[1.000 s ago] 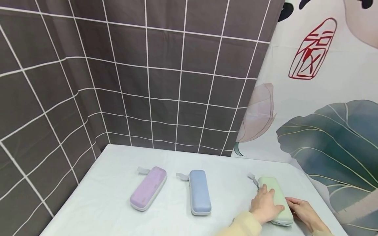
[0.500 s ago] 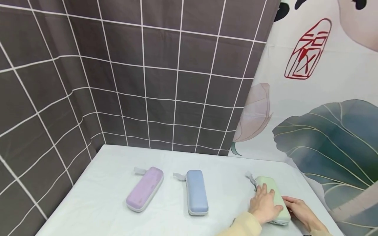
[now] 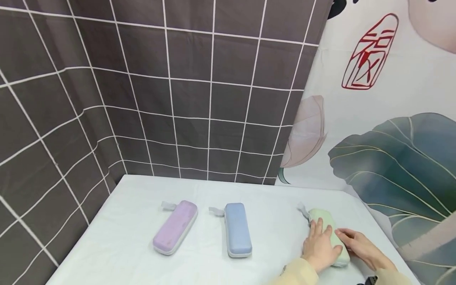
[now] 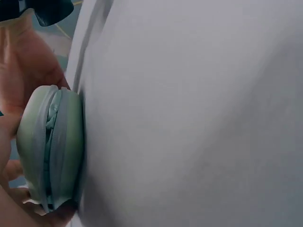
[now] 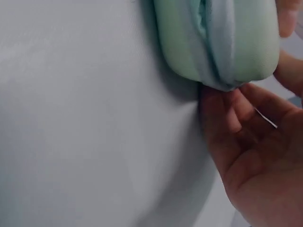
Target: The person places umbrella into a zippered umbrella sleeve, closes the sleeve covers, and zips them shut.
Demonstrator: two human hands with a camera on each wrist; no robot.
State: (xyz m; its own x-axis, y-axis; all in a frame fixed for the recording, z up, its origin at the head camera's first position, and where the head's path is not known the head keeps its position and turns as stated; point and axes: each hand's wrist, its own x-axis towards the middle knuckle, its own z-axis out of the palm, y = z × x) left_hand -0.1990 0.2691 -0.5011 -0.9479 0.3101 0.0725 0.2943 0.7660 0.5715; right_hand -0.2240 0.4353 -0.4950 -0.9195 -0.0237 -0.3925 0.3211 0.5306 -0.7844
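Note:
A pale green zippered case [image 3: 322, 215] with rounded ends lies at the table's right side, a grey strap at its far left. My left hand [image 3: 318, 246] holds it from above, fingers spread over the top and thumb toward the right edge. In the left wrist view, fingertips curl round its side. My right hand [image 3: 361, 247] is at the case's right edge. The right wrist view shows its thumb and fingers [image 5: 246, 106] pinching at the zipper seam; the zipper pull is hidden. Along the near side the zipper [image 4: 49, 142] is parted, with teal material in the gap.
A blue case [image 3: 238, 229] and a purple case [image 3: 175, 226], each with a grey strap, lie to the left on the white table [image 3: 117, 237]. A dark grid-patterned cloth [image 3: 192, 99] and a white printed cloth [image 3: 331, 122] stand behind the table.
My right fingers have moved slightly up and away along the green case's right edge. My left hand stays on the case. The head view has shifted slightly.

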